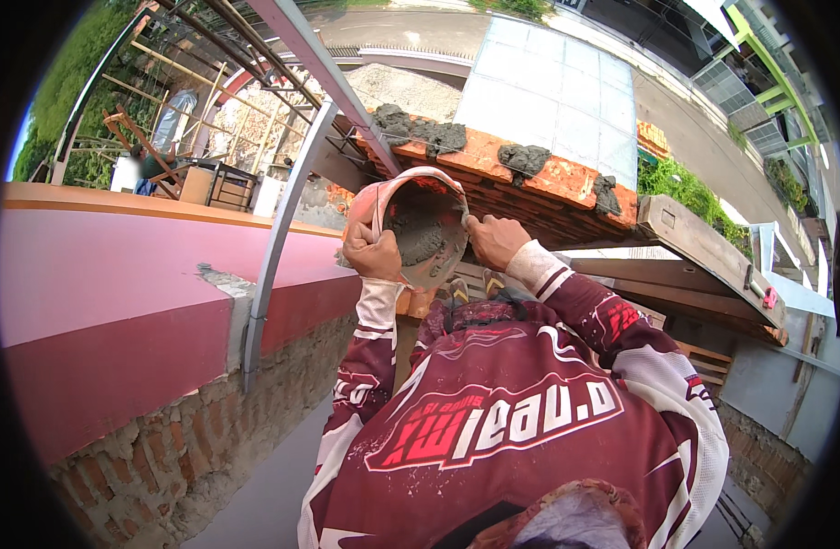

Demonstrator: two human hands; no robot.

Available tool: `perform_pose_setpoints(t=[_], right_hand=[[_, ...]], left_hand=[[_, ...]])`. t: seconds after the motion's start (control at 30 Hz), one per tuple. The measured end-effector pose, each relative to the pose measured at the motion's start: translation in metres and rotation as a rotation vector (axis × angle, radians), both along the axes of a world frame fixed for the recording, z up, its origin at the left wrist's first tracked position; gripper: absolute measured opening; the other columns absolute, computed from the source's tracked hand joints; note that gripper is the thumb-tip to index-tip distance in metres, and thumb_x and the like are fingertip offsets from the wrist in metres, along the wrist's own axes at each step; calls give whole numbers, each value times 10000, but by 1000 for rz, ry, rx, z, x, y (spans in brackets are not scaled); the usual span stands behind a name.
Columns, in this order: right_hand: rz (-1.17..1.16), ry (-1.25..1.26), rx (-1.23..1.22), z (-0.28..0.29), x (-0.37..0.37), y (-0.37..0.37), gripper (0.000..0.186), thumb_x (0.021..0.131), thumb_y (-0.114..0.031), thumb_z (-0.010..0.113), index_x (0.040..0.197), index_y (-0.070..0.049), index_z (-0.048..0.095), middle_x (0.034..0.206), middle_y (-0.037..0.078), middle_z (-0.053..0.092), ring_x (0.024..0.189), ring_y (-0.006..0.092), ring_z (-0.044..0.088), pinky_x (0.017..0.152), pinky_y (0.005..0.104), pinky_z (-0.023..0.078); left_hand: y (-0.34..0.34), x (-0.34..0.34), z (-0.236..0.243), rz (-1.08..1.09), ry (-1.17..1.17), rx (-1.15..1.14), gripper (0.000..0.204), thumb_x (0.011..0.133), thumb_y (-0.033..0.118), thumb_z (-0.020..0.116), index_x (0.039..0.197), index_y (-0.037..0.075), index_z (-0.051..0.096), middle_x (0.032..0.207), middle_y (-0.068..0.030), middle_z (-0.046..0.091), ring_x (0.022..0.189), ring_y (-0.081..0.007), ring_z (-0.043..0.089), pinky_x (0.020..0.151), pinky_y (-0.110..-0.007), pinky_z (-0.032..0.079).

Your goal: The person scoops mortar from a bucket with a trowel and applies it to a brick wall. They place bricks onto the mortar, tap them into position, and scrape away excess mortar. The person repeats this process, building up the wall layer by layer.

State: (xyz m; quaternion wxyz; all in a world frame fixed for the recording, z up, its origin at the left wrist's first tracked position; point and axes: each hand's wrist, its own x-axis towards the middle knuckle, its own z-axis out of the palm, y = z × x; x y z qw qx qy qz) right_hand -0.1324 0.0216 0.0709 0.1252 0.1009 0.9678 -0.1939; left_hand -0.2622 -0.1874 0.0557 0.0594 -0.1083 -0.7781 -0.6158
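A tilted pink bucket (368, 212) shows wet grey mortar (417, 236) inside, with its mouth toward me. My left hand (371, 252) is closed on its left rim, and my right hand (496, 240) grips the right rim, fingers curled over it. Just beyond the bucket runs the top of an orange brick wall (562, 174), with grey mortar lumps (524, 160) in separate heaps along it.
Metal posts (292, 229) rise left of the bucket, beside a pink wall (127, 274). A person (152, 165) is among bamboo scaffolding at upper left. A wooden board (699, 261) slopes at right. A pale sheet roof (543, 87) lies beyond the bricks.
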Motion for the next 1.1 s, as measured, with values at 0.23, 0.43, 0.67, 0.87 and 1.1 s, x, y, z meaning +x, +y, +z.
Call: perform_pose_setpoints(t=[0.23,0.43,0.67,0.87,1.1], right_hand=[[-71,-35,-853,-60,21,-58,277,832,-245,568,862,8,677,821,210,701,796,386,677,744,476,504],[-126,48,-94,-60,57,-45,239,860,-237,599,1066,-131,656,972,139,671,852,339,698,738,461,564],[-764,55,-374,-70,181,-28,304,853,-260,606,1122,-123,638,1059,154,660,968,357,668,800,481,537],[-1319,-10,-361,-109,320,-45,344,830,-287,615,1130,-119,624,1049,153,680,970,395,661,855,507,513],[-1848,-17,-466,-182,481,-58,431,832,-282,679,1201,-82,579,1105,210,659,1055,421,620,877,499,497]], left_hand=[[11,-10,1,-181,-107,93,252,654,-126,477,622,52,301,1080,-201,697,633,-104,490,550,-247,420],[2,-16,-38,-195,-378,71,310,641,-122,534,649,118,338,651,-1,447,566,-104,428,546,-263,400],[37,50,-111,-164,-602,-298,241,633,-103,563,671,69,398,649,16,424,554,-131,419,527,-302,393],[90,91,-147,-455,-553,-692,275,659,-17,606,921,-62,535,846,-102,571,658,-227,553,566,-375,472],[160,198,-203,-713,-437,-659,264,600,15,667,725,-20,438,704,-64,489,614,-185,446,573,-354,438]])
